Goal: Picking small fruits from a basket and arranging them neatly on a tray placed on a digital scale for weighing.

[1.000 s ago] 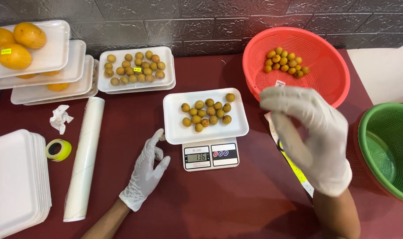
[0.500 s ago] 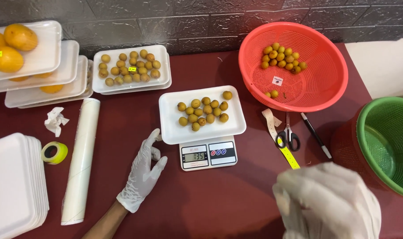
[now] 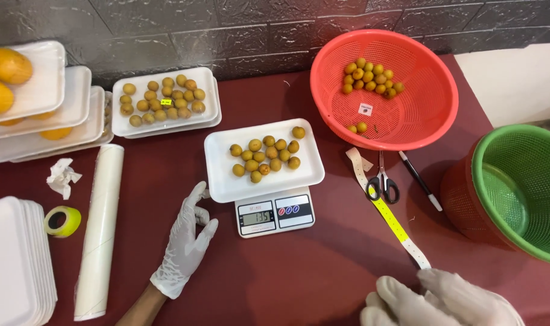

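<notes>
Maroon table against a dark stone-tile wall: small fruits being weighed.

The white foam tray of small brown fruits (image 3: 264,158) sits on a digital scale (image 3: 275,210); the gloved left hand (image 3: 187,241) rests just beside the tray, fingers spread, holding nothing, while the gloved right hand (image 3: 441,300) lies loosely open near a yellow tape strip (image 3: 391,218).

A dark red table (image 3: 275,284) stands against a dark grey stone-tile wall (image 3: 238,30).

Green basket (image 3: 522,187), scissors (image 3: 383,184), tape roll (image 3: 62,221)
</notes>
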